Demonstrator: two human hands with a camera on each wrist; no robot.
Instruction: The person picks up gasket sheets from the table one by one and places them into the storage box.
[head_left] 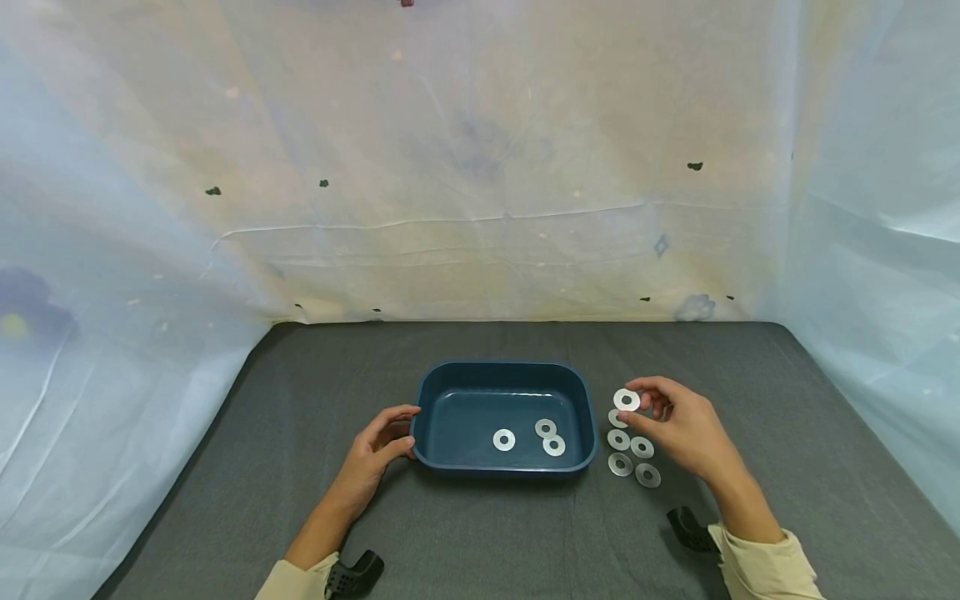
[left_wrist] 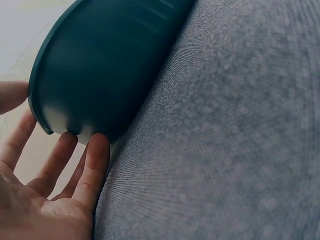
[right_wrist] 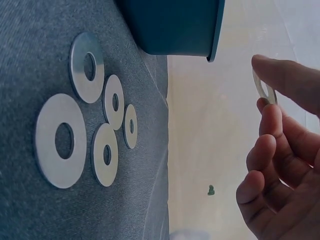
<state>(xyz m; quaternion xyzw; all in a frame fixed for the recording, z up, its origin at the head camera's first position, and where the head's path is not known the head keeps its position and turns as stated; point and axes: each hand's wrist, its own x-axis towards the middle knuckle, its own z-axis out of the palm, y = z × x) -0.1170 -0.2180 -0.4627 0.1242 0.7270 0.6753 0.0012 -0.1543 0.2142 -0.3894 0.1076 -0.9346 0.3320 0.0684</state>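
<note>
Cream sleeves nearest; blue tray and flat metal washers farther on.

A black device sits at each wrist over the grey tabletop; the left hand has its fingertips against the outside of the tray's left end, fingers spread rather than clenched; five of the washers lie flat on the tabletop just beside the tray's right end; the right hand reaches over them, grasping one more, the held washer, between thumb and finger, raised off the tabletop and outside the tray; three washers rest on the tray's floor, two touching each other in the right half, one apart to their left; behind everything hangs a pale printed sheet, marked with small dark blotches.
</note>
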